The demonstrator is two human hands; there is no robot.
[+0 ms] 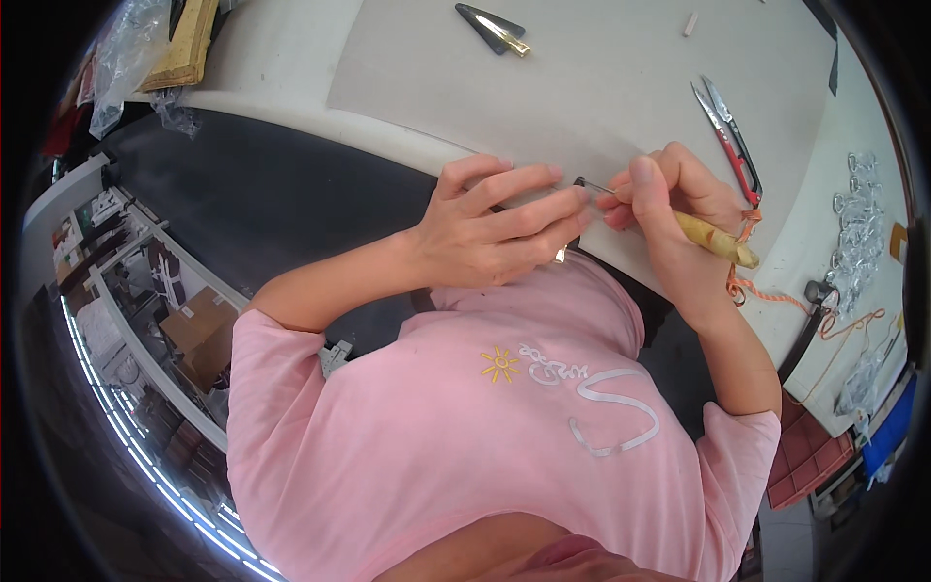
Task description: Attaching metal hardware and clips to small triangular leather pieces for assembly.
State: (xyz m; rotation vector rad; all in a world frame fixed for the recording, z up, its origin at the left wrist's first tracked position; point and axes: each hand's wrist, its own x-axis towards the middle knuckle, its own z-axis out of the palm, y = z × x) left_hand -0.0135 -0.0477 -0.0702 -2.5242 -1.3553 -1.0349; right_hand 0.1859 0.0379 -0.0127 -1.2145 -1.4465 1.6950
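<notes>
At the table's near edge, my left hand has its fingers curled round a small dark piece, most of which they hide. A gold-coloured end shows below those fingers. My right hand grips an awl with a worn yellowish handle, its thin metal shaft pointing left and its tip at the dark piece. Whether the tip has gone into the piece, I cannot tell. Farther off on the grey sheet lies a dark pointed piece with a gold metal clip.
Thread snips with red and black handles lie beyond my right hand. An orange cord trails right. Several metal fittings are at the right, a chalk-like stick at the back, and a yellowish block beside clear plastic far left.
</notes>
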